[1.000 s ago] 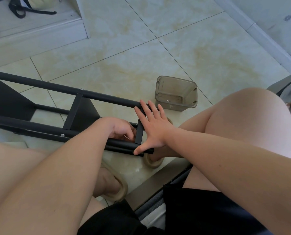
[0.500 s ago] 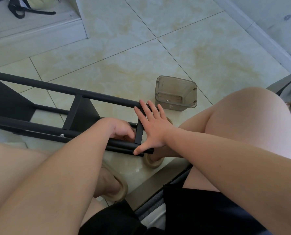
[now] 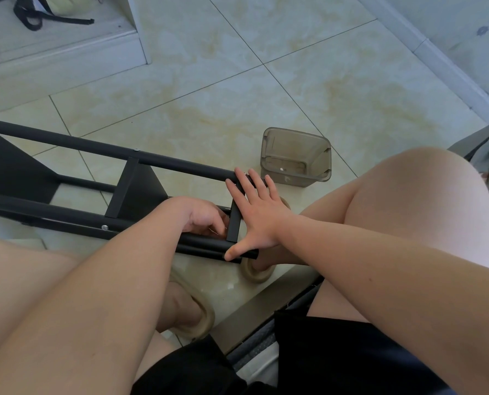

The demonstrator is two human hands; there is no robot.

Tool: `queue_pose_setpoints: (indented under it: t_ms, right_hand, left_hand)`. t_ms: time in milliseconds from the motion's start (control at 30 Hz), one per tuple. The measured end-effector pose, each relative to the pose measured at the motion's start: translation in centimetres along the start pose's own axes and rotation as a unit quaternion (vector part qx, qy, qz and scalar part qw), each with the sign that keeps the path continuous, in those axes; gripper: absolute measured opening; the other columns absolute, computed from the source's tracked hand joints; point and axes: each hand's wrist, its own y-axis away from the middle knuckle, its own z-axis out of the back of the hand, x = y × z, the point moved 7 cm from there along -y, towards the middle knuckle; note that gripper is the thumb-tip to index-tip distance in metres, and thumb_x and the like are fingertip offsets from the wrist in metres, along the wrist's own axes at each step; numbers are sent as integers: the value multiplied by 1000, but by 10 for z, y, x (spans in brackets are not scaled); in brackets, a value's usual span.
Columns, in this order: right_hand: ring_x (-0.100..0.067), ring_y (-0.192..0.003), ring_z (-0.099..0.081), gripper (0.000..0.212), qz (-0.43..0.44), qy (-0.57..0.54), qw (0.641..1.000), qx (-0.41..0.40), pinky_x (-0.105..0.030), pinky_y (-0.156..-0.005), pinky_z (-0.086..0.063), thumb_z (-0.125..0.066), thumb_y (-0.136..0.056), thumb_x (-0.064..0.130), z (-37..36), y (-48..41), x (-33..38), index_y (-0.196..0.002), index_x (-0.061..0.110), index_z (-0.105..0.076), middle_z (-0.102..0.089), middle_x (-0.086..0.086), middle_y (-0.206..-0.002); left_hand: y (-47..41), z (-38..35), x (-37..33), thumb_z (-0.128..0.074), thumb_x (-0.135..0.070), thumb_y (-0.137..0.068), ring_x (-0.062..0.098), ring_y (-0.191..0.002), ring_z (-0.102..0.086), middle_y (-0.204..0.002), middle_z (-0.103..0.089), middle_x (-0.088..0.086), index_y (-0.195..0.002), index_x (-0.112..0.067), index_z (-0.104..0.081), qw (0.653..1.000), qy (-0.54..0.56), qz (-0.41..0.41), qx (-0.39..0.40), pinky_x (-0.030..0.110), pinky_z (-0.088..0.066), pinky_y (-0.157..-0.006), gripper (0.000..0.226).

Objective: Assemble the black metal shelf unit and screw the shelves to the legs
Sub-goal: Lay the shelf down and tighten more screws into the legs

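On the floor, left: shelf unit (image 3: 52, 212) lies on its side | middle shelf (image 3: 140, 192) has screws (image 3: 104, 227) in | right hand (image 3: 259, 215) presses end shelf (image 3: 234, 223), fingers spread | left hand (image 3: 202, 216) curled behind it, hold unclear | end screws look not yet done.

shelf unit (image 3: 140, 192): matt black metal, smooth tubes; floor (image 3: 237, 109): glossy marbled tile; container (image 3: 296, 156): translucent smoky plastic; slippers (image 3: 202, 320): matt beige foam; shorts (image 3: 337, 360): black cloth

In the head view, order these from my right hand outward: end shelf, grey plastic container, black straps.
1. End shelf, touching the right hand.
2. Grey plastic container, just ahead, slightly right.
3. Black straps, far upper left.
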Motion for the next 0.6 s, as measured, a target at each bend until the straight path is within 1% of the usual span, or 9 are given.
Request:
queue_pose_setpoints:
  t_ms: [67,100,167,233,333,367,433,500,600]
  right_hand:
    - [-34,-150,31,156,0,2,1000,-1,-54,-119,18,-46,-46,104,0,0,0,-159,19,20,33,-9,-163]
    - [-34,-150,30,156,0,3,1000,-1,-54,-119,18,-46,-46,104,0,0,0,-159,19,20,33,-9,-163]
    - [-34,-150,30,156,0,2,1000,-1,-54,-120,18,-46,-45,104,0,0,0,-159,19,19,33,-9,-163]
    - [-34,-150,31,156,0,1,1000,-1,-54,-120,18,-44,-44,104,0,0,0,-159,19,19,33,-9,-163]
    - [-33,-150,31,157,-1,-1,1000,-2,-54,-119,19,-42,-42,105,-1,0,0,-158,20,20,34,-8,-163]
    - [-33,-150,31,157,-1,-2,1000,-3,-53,-119,20,-42,-42,105,-1,0,0,-158,20,20,34,-7,-163]
    - [-33,-150,31,157,-1,-5,1000,-4,-52,-118,21,-44,-43,105,-1,-1,0,-158,20,20,34,-7,-163]
    - [-33,-150,31,157,0,-4,1000,-4,-52,-118,21,-44,-43,105,-1,-1,0,-158,20,20,34,-7,-163]
    - [-33,-150,31,156,-1,0,1000,-6,-53,-118,20,-43,-43,105,-1,0,0,-158,20,20,34,-7,-163]
  left_hand:
    - [-1,1,1,-53,8,-87,19,-88,-67,-102,-70,11,-102,-5,-71,1000,9,0,-5,28,-55,-84,26]
    - [-1,1,2,-55,4,-88,22,-97,-68,-108,-71,11,-107,-3,-72,1000,7,3,-10,32,-52,-95,26]
    - [-1,3,3,-58,-5,-90,25,-108,-67,-115,-72,12,-114,1,-70,999,-9,11,-30,37,-46,-107,27]
    - [-2,5,4,-59,-8,-91,24,-106,-66,-112,-72,13,-113,4,-70,999,-22,13,-44,40,-42,-111,27]
    - [-2,5,3,-61,-9,-91,22,-103,-64,-113,-72,14,-113,3,-70,998,-42,11,-42,36,-43,-108,26]
    - [-1,3,2,-62,-9,-91,20,-100,-65,-108,-73,11,-108,0,-72,998,-50,12,-33,32,-46,-102,22]
    - [1,1,1,-63,-10,-90,13,-81,-66,-85,-74,1,-91,-9,-74,998,-62,13,-16,26,-48,-82,11]
    - [2,0,0,-63,-9,-89,13,-68,-61,-70,-69,-2,-80,-12,-70,998,-67,14,-15,25,-44,-70,12]
    - [1,1,0,-62,-7,-89,17,-72,-59,-73,-67,2,-87,-7,-69,997,-68,11,-22,26,-44,-72,8]
